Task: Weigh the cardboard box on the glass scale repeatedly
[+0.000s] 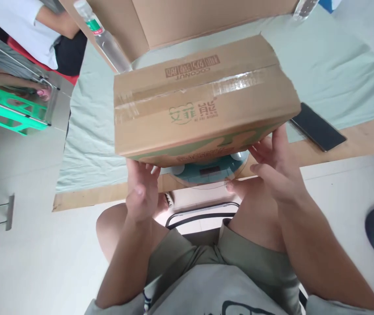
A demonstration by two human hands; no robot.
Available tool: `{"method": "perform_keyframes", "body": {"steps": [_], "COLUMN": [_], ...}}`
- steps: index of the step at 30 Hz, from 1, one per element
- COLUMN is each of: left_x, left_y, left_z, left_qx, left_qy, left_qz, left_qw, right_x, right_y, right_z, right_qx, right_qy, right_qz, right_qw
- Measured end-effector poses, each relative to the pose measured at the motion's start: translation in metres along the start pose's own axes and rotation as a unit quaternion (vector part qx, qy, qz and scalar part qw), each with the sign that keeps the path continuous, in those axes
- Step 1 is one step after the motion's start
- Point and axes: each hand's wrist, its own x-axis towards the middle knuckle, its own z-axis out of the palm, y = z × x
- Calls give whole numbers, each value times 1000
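Note:
A taped cardboard box (147, 127) with printed lettering is held up over the table edge, tilted slightly. My left hand (141, 190) grips its near left bottom edge, with fingertips reaching beneath. At the near right bottom edge, my right hand (274, 164) supports it the same way, thumb apart from the box. Under the box, a round glass scale (203, 173) with a small dark display shows in part at the table's front edge. The underside of the box and some fingertips are hidden.
A black phone (319, 127) lies right of the box. Behind stand a clear bottle (108, 43), another bottle (305, 8) and cardboard panels (213, 22). A pale green cloth (88, 148) covers the table. Another person's arm (57, 22) and a green stool (12, 113) are at left.

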Motion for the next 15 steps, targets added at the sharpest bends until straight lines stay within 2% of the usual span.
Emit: {"method": "perform_keyframes", "body": {"steps": [7, 15], "left_x": [-9, -7], "left_y": [-22, -24], "left_z": [2, 3], "left_qx": [16, 0], "left_qy": [-4, -13], "left_qz": [-38, -10], "left_qw": [999, 1000], "right_x": [-5, -7], "right_y": [16, 24], "right_z": [1, 3], "right_qx": [-16, -21], "right_qy": [14, 28], "right_qz": [-4, -2], "right_qw": [1000, 999]}}
